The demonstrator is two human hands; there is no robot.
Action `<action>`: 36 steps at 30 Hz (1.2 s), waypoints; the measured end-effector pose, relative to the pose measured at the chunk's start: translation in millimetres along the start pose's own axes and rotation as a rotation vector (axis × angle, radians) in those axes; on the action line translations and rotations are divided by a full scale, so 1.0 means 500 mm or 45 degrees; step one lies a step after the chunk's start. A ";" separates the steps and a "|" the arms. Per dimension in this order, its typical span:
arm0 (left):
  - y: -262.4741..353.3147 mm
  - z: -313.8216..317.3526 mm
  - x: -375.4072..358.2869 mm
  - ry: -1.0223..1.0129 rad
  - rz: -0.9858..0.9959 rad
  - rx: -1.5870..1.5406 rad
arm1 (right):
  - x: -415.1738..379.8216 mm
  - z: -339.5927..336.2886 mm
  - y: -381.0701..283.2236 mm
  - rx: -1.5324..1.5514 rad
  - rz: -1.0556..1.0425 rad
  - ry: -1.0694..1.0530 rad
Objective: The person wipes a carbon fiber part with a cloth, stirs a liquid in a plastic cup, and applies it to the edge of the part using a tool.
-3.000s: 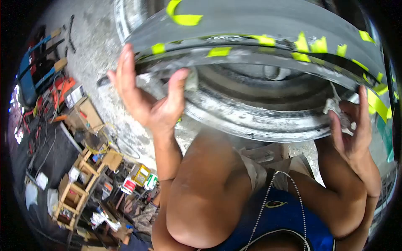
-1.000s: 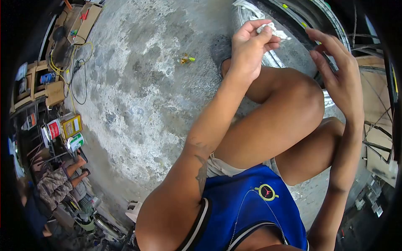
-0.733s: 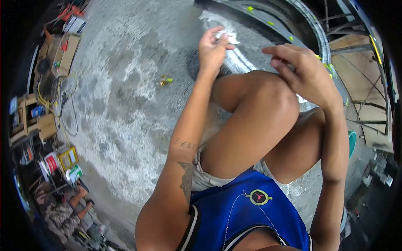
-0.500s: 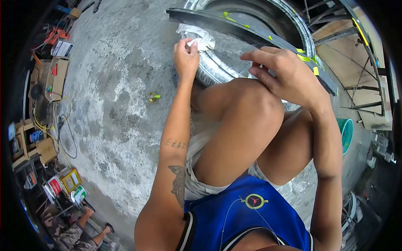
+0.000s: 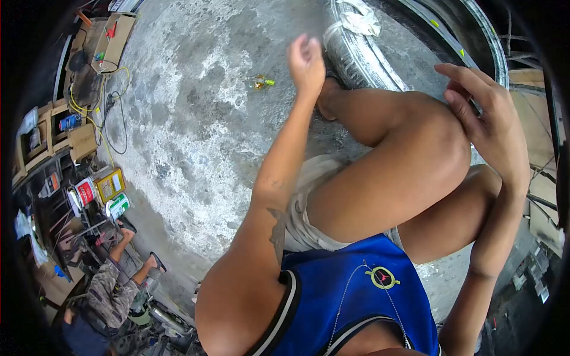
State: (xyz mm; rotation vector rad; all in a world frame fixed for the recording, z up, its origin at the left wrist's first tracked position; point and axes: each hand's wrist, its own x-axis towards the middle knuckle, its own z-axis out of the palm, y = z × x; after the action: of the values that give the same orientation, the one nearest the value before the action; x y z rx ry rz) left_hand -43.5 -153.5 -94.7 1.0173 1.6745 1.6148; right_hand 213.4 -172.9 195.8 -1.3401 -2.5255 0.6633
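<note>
My left hand (image 5: 307,64) is raised over the floor, left of a large ring (image 5: 371,56) with a whitish, streaked surface like a tyre. Its fingers are loosely curled and slightly blurred, with nothing visible in them. The white cloth (image 5: 359,21) lies on the ring, apart from that hand. My right hand (image 5: 490,113) is by my raised knee (image 5: 436,127), thumb and fingers apart, holding nothing. Across the ring lies a dark bar (image 5: 442,44) with bits of yellow-green tape, partly cut off by the top edge.
A small clear and yellow-green item (image 5: 261,82) lies on the stained concrete floor (image 5: 202,148). At left are a cardboard box (image 5: 116,41), cables (image 5: 107,118) and several paint cans (image 5: 110,185). Another person (image 5: 113,291) is at lower left. A metal frame (image 5: 534,89) stands at right.
My left hand has let go of the white cloth and drawn away from it. The view has swung, so the ring sits further right and the other person shows more. My right hand stays by the knee.
</note>
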 end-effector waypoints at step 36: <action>-0.381 -0.281 -0.002 0.400 -0.287 0.567 | -0.019 -0.003 -0.007 -0.213 -0.051 0.019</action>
State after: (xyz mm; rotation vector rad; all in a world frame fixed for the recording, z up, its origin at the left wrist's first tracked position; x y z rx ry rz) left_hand -183.9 -224.3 -271.6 0.7590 2.3420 1.3332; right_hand 216.6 -181.8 199.1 -1.3368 -2.6382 0.4405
